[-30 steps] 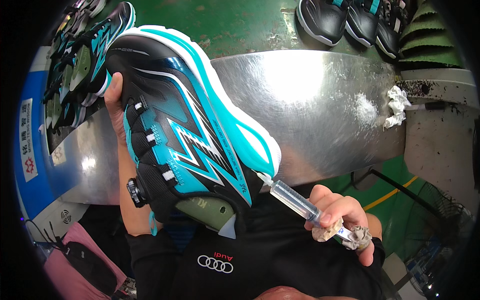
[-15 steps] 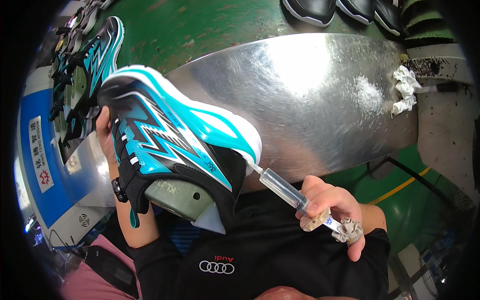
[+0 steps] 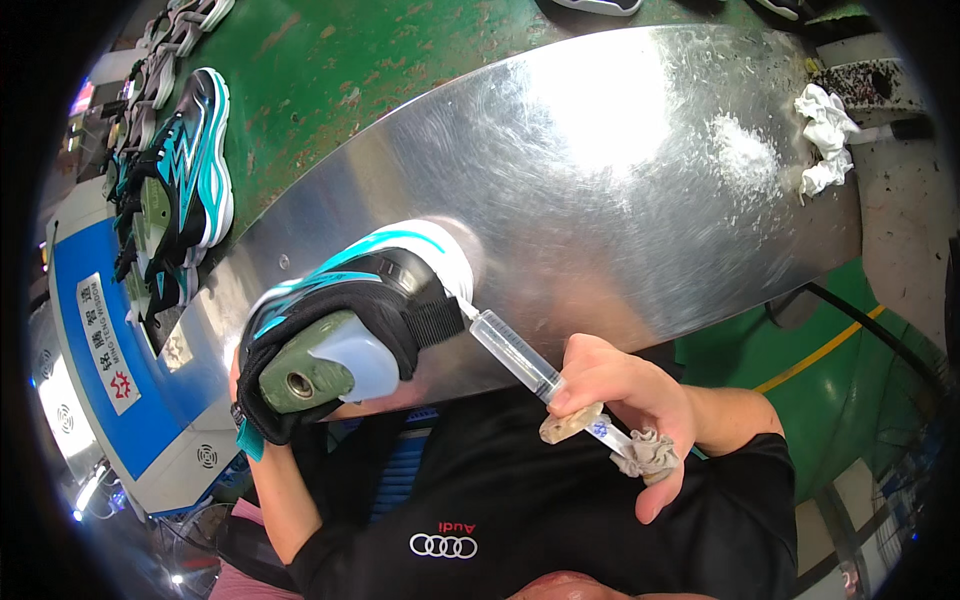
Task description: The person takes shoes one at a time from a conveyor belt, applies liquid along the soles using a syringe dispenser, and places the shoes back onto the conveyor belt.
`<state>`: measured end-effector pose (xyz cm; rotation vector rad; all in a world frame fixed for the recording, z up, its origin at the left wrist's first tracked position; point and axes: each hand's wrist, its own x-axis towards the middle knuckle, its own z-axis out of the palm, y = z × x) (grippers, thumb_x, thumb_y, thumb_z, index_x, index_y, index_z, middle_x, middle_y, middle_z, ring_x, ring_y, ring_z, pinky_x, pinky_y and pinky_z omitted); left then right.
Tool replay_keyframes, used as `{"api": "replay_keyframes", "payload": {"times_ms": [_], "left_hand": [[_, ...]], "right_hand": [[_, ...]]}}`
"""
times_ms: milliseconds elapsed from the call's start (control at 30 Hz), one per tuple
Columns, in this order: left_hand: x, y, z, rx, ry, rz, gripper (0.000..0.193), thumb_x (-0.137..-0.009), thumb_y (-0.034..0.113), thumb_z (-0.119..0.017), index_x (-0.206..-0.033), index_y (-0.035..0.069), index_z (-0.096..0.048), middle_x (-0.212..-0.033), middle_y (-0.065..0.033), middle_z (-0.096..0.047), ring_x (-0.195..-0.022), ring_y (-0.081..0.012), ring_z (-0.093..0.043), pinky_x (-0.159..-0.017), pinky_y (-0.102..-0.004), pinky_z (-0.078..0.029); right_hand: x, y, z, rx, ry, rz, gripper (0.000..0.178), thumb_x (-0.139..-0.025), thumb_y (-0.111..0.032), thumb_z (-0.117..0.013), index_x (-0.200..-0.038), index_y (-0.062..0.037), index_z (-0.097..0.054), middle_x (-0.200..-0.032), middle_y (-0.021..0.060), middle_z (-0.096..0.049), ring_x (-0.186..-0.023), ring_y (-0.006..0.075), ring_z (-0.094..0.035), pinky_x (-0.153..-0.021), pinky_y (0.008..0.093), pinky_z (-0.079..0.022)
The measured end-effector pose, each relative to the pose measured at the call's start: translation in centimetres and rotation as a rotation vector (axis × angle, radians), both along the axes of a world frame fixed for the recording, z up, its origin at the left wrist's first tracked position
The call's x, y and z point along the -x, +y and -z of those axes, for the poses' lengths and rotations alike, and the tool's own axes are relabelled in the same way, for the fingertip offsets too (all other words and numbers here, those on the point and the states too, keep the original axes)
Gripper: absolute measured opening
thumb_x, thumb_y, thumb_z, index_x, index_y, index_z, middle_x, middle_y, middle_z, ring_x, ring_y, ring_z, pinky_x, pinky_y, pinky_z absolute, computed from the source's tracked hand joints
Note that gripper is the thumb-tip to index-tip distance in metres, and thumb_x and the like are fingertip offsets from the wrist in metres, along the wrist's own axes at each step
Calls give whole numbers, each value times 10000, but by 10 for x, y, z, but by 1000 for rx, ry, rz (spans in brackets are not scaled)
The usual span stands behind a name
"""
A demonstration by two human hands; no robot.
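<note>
A black and teal sneaker [image 3: 345, 285] with a white sole stands tilted over the metal table, its opening toward me. A green shoe last [image 3: 300, 385] with a pale translucent piece at its heel fills the opening. My left hand [image 3: 234, 372] holds the sneaker from its far left side; its fingers are mostly hidden behind the shoe. In my right hand [image 3: 640, 390] is a clear syringe [image 3: 515, 355], its nozzle at the seam between heel and sole. Crumpled greyish material [image 3: 645, 455] is wrapped on the plunger end, against my fingers.
The shiny metal table [image 3: 560, 230] carries a white powdery patch [image 3: 745, 155] and crumpled white tissue [image 3: 826, 135] at far right. More sneakers [image 3: 195, 165] on lasts line the left, behind a blue and white machine panel [image 3: 105, 345]. Dark shoes [image 3: 600, 5] show at the top edge.
My left hand has turned and lowered the sneaker, so its opening and heel back now face me. The syringe has moved left and slightly up with the heel. My view has shifted a little.
</note>
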<state>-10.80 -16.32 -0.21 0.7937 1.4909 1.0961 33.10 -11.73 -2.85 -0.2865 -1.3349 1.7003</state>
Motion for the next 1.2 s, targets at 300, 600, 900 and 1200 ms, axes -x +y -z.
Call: {"api": "replay_keyframes", "payload": {"times_ms": [300, 600, 900, 1200], "left_hand": [[-26, -84, -8, 119, -556, -163, 462, -904, 183, -449, -1316, -24, -413, -1336, -172, -463, -1218, -295, -467, -1060, -419, -354], [-100, -114, 2, 122, -745, -87, 681, -782, 120, -645, -1365, -14, -319, -1355, -164, -434, -1238, -324, -432, -1055, -470, -315], [-152, -80, -1, 133, -909, -28, 779, -688, 4, -629, -1370, -46, -255, -1286, -201, -473, -1186, -335, -488, -1020, -481, -374], [-174, -51, -4, 400, -1250, 142, 738, -663, -80, -541, -1360, -13, -307, -1246, -191, -516, -1177, -324, -497, -1012, -460, -374]], "right_hand": [[5, -6, -7, -57, -70, 5, 899, -595, -545, -772, -1238, 5, -469, -1123, 97, -593, -850, 222, -493, -759, 320, -369], [5, -12, -23, -39, -104, 7, 900, -593, -530, -777, -1226, 32, -470, -1109, 115, -582, -856, 229, -490, -762, 328, -382], [6, -10, -56, 70, -150, -90, 891, -591, -475, -798, -1236, 40, -460, -1162, 136, -539, -965, 240, -512, -791, 330, -388], [-18, -13, -111, 114, -284, -184, 876, -594, -499, -792, -1197, 59, -490, -1056, 135, -581, -878, 224, -511, -735, 293, -367]]}}
